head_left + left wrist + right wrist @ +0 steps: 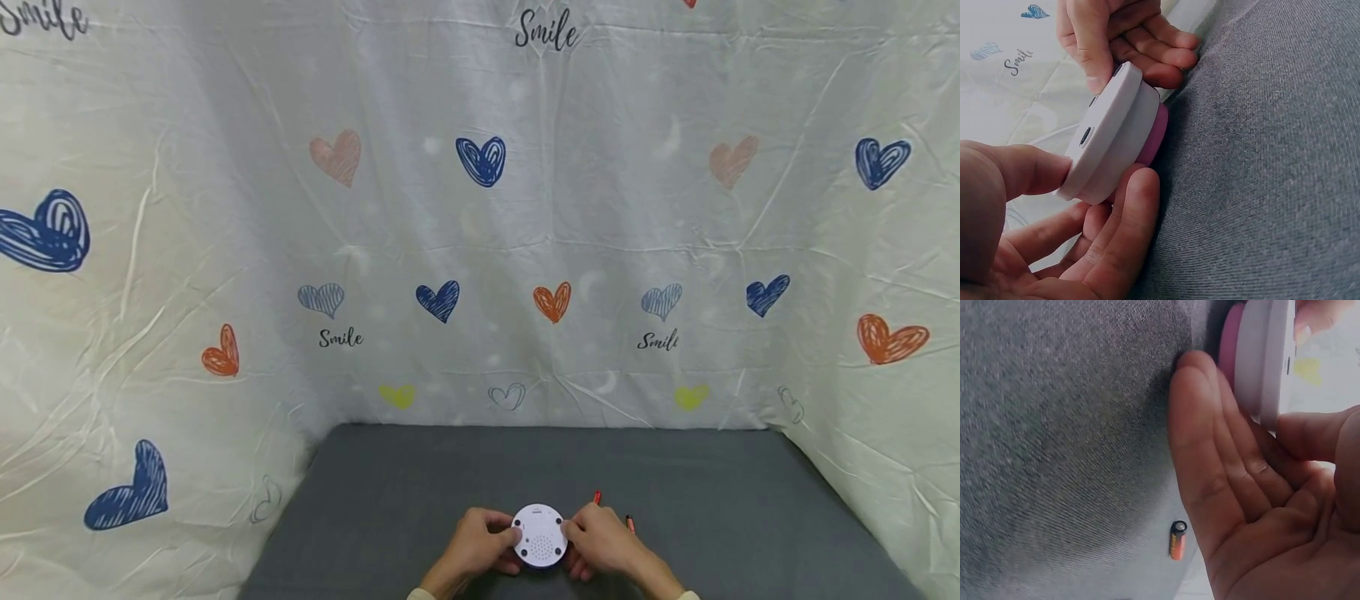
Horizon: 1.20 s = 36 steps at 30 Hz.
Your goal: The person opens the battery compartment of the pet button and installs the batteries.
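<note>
Disc (539,533): sat btwn both hands, low in head view & approx. centre, white face up, pink side down; couldn't tell if touching worktop (420,475) or just above.
Disc face: bore 4 dark dots nr rim, plus a patch of small holes.
L hand (480,542): gripped disc's L side, w/ thumb on white rim & fingers (1138,200) curled in round side, opened only abt disc-thick.
R hand (603,537): pinched opp. side, pressing thumb to rim; held fingers (1194,406) longer, slightly bent, alongside pink part.
Battery (1177,544): lay on worktop past R hand, orange-red w/ black end, apart from disc.
Red item (597,497): showed just beyond R hand, part hidden, too small to ID.
Worktop: was dark grey, w/ woven look.
Cloth (615,208): hung behind & at both sides, pale, printed w/ hearts & "Smile".
</note>
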Each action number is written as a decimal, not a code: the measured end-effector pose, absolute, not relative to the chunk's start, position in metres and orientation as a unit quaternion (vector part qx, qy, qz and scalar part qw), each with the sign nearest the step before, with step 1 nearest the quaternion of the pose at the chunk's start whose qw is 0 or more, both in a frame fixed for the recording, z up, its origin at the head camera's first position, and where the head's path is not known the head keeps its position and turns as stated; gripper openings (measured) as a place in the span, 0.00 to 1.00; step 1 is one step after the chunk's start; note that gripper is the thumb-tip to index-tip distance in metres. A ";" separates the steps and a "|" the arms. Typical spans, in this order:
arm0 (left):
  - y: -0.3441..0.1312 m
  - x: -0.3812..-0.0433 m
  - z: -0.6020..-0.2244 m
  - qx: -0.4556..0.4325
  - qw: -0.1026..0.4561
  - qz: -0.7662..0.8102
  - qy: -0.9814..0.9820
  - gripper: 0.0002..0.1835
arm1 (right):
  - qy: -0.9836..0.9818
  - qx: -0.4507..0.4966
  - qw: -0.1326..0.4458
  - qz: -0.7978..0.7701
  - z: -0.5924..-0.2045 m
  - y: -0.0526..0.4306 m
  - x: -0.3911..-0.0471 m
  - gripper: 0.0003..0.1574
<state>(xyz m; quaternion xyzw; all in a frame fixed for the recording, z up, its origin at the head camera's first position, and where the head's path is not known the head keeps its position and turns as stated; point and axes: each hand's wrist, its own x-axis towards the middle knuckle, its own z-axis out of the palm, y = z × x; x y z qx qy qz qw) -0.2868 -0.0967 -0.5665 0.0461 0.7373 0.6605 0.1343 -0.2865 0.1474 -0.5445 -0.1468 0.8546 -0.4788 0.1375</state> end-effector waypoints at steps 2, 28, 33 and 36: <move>-0.097 -0.287 -0.566 0.042 0.135 0.661 0.737 0.17 | 0.877 -0.156 0.112 -0.441 -0.542 0.147 -0.288 0.23; -0.097 -0.285 -0.564 0.020 0.149 0.669 0.727 0.15 | 0.924 -0.323 -0.083 -0.190 -0.519 0.109 -0.298 0.16; -0.097 -0.287 -0.565 0.015 0.153 0.671 0.725 0.15 | 0.923 -0.330 -0.089 -0.174 -0.520 0.108 -0.300 0.17; -0.097 -0.288 -0.565 0.015 0.153 0.672 0.725 0.15 | 0.924 -0.332 -0.088 -0.169 -0.518 0.106 -0.301 0.16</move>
